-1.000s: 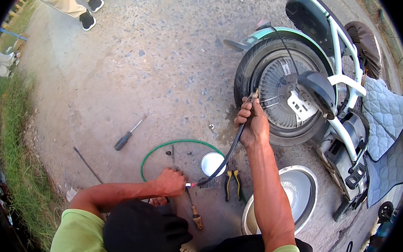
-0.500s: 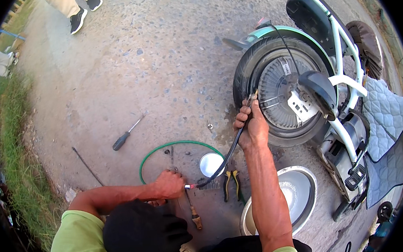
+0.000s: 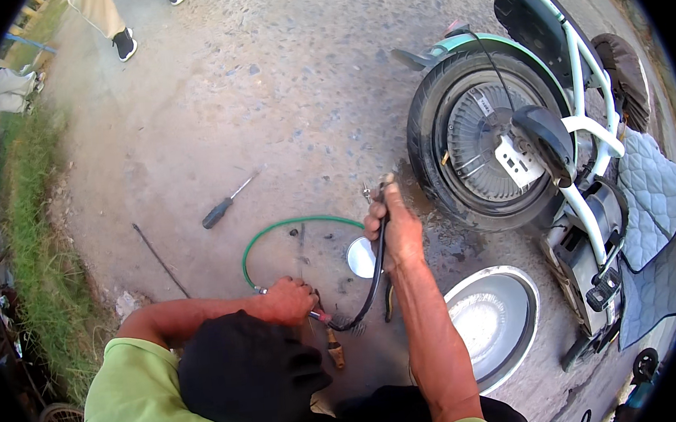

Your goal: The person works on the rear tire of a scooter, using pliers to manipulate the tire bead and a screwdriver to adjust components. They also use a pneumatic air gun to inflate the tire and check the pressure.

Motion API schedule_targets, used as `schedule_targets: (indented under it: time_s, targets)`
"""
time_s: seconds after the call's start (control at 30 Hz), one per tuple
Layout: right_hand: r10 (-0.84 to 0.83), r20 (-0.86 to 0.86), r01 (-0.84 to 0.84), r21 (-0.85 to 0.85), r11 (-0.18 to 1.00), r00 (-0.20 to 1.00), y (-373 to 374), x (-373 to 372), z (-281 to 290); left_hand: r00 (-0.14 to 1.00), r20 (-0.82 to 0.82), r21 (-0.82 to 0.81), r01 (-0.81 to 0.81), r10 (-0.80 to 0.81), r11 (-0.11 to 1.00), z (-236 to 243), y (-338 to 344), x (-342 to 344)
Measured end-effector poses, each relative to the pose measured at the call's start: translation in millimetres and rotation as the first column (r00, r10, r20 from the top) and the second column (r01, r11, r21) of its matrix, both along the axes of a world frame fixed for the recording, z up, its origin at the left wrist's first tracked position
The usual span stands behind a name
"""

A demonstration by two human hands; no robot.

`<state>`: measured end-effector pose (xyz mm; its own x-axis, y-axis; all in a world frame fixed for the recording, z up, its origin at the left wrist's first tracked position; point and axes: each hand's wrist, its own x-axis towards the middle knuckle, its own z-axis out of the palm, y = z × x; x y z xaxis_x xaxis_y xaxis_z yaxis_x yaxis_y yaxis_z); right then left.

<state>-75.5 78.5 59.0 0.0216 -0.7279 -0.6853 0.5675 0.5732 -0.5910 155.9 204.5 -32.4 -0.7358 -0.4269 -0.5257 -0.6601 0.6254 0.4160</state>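
Observation:
My left hand [image 3: 289, 300], low in the middle, is closed round a hose fitting [image 3: 320, 315] with a red part, at the end of a black hose [image 3: 367, 302]. Further right, my right hand [image 3: 393, 230] grips the same hose higher up, beside the tyre [image 3: 430, 168] of a green-and-white scooter lying on its side. A small brass-coloured piece [image 3: 445, 158] shows inside the wheel. A green hose [image 3: 307, 219] loops behind both hands, near a white round dish [image 3: 360, 261]. Pliers [image 3: 389, 302] lie partly behind my right forearm, and a yellow-handled tool [image 3: 335, 350] lies below my left hand.
A metal basin [image 3: 530, 315] sits right of my forearm. A screwdriver [image 3: 217, 213] and a thin dark rod [image 3: 159, 261] lie on the concrete. Another person's legs [image 3: 104, 15] stand top left. Grass [image 3: 38, 234] edges the left, a quilted grey cover [image 3: 647, 202] the right.
My right hand has moved left and slightly down, away from the wheel, with the black hose in it. The whole view has also shifted a little.

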Motion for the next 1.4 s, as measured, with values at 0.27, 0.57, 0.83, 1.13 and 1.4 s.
schedule_targets:
  time_s: [0.27,0.57,0.83,1.13,1.4]
  targets:
    - [0.298,-0.28,-0.264,0.153,0.952,0.913,16.7,-5.3,-26.5,0.999,-0.013,0.299,0.037,-0.034,0.954,42.9,-52.6,13.0]
    - [0.518,-0.828,-0.439,0.555,0.707,-0.214,25.9,-55.7,-25.1,0.811,-0.517,-0.137,-0.395,0.274,0.909,-1.7,-188.1,-64.7]
    - [0.345,-0.847,-0.458,0.514,0.725,-0.404,42.8,-65.2,-32.6,0.852,-0.488,-0.296,-0.364,0.187,0.883,-35.3,-204.6,-84.6]
    - [0.251,-0.912,-0.612,0.405,0.679,-0.325,37.5,-61.0,-50.3,0.891,-0.428,-0.336,-0.313,0.152,0.888,-36.3,-205.1,-91.5]
    - [0.119,-0.976,-0.576,-0.01,0.817,0.185,42.0,-63.9,-52.5,0.673,-0.463,0.207,-0.551,0.577,0.808,-23.9,-196.7,-103.0]
